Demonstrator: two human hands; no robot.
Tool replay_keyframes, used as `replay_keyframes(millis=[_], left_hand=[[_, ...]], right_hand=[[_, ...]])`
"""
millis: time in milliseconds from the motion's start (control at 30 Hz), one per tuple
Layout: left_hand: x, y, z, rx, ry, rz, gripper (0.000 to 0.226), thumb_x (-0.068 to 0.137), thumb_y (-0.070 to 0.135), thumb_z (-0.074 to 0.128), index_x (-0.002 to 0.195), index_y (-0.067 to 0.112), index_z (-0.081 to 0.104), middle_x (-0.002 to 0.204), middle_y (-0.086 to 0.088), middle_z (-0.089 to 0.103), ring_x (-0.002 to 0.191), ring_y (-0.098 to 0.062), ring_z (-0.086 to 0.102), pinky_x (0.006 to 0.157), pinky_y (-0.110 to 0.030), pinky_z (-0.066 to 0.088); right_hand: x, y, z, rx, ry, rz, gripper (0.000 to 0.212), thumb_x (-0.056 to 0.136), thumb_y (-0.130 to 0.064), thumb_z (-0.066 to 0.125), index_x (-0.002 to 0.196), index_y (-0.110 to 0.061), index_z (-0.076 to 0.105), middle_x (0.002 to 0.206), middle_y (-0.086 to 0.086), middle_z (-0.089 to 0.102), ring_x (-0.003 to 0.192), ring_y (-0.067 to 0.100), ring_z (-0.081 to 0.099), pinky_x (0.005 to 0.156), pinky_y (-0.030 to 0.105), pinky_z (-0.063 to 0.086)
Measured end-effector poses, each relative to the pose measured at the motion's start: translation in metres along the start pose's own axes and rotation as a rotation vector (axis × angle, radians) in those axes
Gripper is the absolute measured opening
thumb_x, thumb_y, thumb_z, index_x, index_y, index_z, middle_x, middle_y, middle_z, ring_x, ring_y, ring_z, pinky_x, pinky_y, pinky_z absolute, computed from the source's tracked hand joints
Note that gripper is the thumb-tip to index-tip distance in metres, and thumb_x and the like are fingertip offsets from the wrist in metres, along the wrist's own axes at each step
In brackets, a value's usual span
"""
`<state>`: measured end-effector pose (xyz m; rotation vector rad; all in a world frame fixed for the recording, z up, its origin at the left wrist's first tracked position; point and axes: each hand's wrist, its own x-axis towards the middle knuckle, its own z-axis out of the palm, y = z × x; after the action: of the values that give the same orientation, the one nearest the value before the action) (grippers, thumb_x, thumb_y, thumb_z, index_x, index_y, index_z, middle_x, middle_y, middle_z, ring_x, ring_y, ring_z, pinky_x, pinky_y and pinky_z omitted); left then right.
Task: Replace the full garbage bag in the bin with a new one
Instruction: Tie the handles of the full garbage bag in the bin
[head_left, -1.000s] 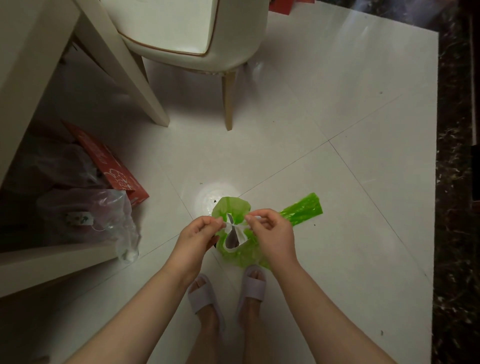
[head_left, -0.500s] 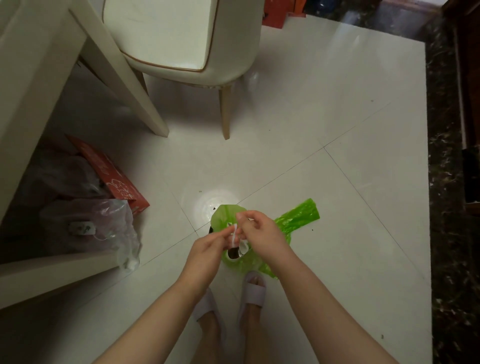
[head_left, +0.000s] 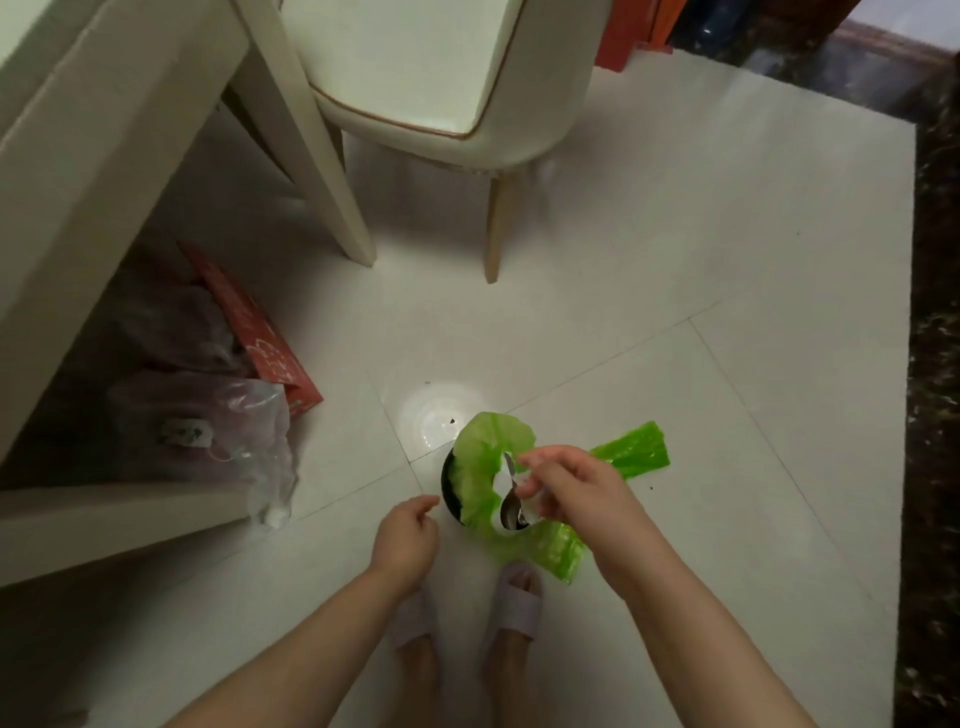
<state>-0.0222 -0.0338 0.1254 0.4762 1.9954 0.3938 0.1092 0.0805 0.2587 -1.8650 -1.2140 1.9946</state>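
Right hand (head_left: 571, 493) pinched on white strip (head_left: 511, 475) over green bag (head_left: 493, 452). Left hand (head_left: 405, 535) loosely curled, empty, just left of bin (head_left: 448, 486). Bag draped over dark bin on floor (head_left: 675, 260), ahead of slippers (head_left: 514, 605).

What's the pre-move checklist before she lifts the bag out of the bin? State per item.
1. Right hand gripping the white drawstring: ok, pinched at the fingers.
2. Left hand on the bag: not ok, it hangs free beside the bin, holding nothing.
3. Green garbage bag mouth closed: not ok, an opening still shows at the centre.
4. Knot tied: cannot tell, the fingers cover it.
5. Floor around the bin free for setting the bag down: ok, bare tile ahead and to the right.
6. Replacement bag at hand: cannot tell; a green plastic strip lies behind the right hand.
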Motion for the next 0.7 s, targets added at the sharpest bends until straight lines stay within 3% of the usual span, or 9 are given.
replay_keyframes(millis=[100, 200, 300, 367, 433, 533, 600, 700], left_hand=[[0.054, -0.02, 0.038, -0.103, -0.057, -0.113, 0.044, 0.091, 0.011, 0.046, 0.135, 0.008, 0.047, 0.139, -0.014, 0.051, 0.126, -0.028, 0.049, 0.096, -0.025, 0.038], [0.102, -0.035, 0.069, -0.202, -0.037, -0.253, 0.056, 0.091, 0.013, 0.047, 0.144, 0.006, 0.029, 0.147, -0.018, 0.04, 0.133, -0.033, 0.041, 0.108, -0.034, 0.034], [0.134, -0.054, 0.092, -0.319, -0.023, -0.348, 0.061, 0.089, 0.011, 0.049, 0.145, 0.004, 0.025, 0.149, -0.021, 0.035, 0.131, -0.038, 0.041, 0.107, -0.043, 0.039], [0.15, -0.071, 0.105, -0.335, -0.053, -0.373, 0.059, 0.089, 0.013, 0.05, 0.144, 0.005, 0.03, 0.146, -0.022, 0.038, 0.127, -0.039, 0.046, 0.103, -0.048, 0.043], [0.16, -0.083, 0.114, -0.314, -0.076, -0.348, 0.049, 0.088, 0.017, 0.052, 0.134, 0.003, 0.046, 0.131, -0.025, 0.054, 0.113, -0.04, 0.057, 0.096, -0.048, 0.048], [0.163, -0.087, 0.125, -0.276, -0.046, -0.313, 0.052, 0.074, 0.026, 0.055, 0.117, -0.002, 0.06, 0.114, -0.025, 0.065, 0.102, -0.039, 0.062, 0.084, -0.036, 0.051], [0.168, -0.085, 0.131, -0.143, -0.066, -0.299, 0.039, 0.078, 0.023, 0.055, 0.105, -0.003, 0.064, 0.109, -0.025, 0.067, 0.1, -0.037, 0.064, 0.077, -0.031, 0.048], [0.177, -0.079, 0.139, -0.073, -0.047, -0.301, 0.023, 0.084, 0.013, 0.055, 0.097, -0.003, 0.066, 0.104, -0.025, 0.069, 0.097, -0.036, 0.065, 0.078, -0.033, 0.05]], right_hand=[[0.013, 0.003, 0.002, 0.015, -0.003, -0.089, 0.013, 0.089, -0.012, 0.056, 0.085, -0.013, 0.068, 0.065, 0.003, 0.065, 0.065, 0.019, 0.053, 0.061, 0.022, 0.048], [0.025, 0.006, 0.003, -0.025, -0.014, -0.172, 0.021, 0.09, -0.01, 0.053, 0.08, -0.016, 0.07, 0.059, -0.001, 0.066, 0.065, 0.017, 0.057, 0.059, 0.019, 0.049], [0.032, 0.007, 0.004, -0.069, -0.03, -0.22, 0.023, 0.09, -0.009, 0.052, 0.079, -0.016, 0.071, 0.054, -0.001, 0.065, 0.061, 0.012, 0.059, 0.057, 0.016, 0.049], [0.034, 0.006, 0.004, -0.076, -0.034, -0.236, 0.023, 0.09, -0.008, 0.053, 0.078, -0.015, 0.071, 0.052, 0.001, 0.062, 0.056, 0.011, 0.057, 0.055, 0.015, 0.047], [0.037, 0.005, 0.003, -0.059, -0.034, -0.229, 0.023, 0.09, -0.008, 0.052, 0.078, -0.013, 0.072, 0.05, 0.003, 0.06, 0.051, 0.009, 0.055, 0.051, 0.012, 0.045], [0.041, 0.003, 0.004, -0.056, -0.044, -0.206, 0.023, 0.09, -0.009, 0.052, 0.078, -0.013, 0.071, 0.047, 0.002, 0.059, 0.047, 0.007, 0.053, 0.048, 0.01, 0.043], [0.045, 0.003, 0.006, -0.055, -0.053, -0.204, 0.023, 0.09, -0.009, 0.052, 0.079, -0.014, 0.071, 0.045, 0.001, 0.059, 0.05, 0.01, 0.053, 0.049, 0.012, 0.043], [0.05, 0.001, 0.007, -0.059, -0.057, -0.215, 0.021, 0.089, -0.01, 0.051, 0.082, -0.013, 0.071, 0.043, -0.001, 0.056, 0.051, 0.012, 0.054, 0.05, 0.014, 0.045]])
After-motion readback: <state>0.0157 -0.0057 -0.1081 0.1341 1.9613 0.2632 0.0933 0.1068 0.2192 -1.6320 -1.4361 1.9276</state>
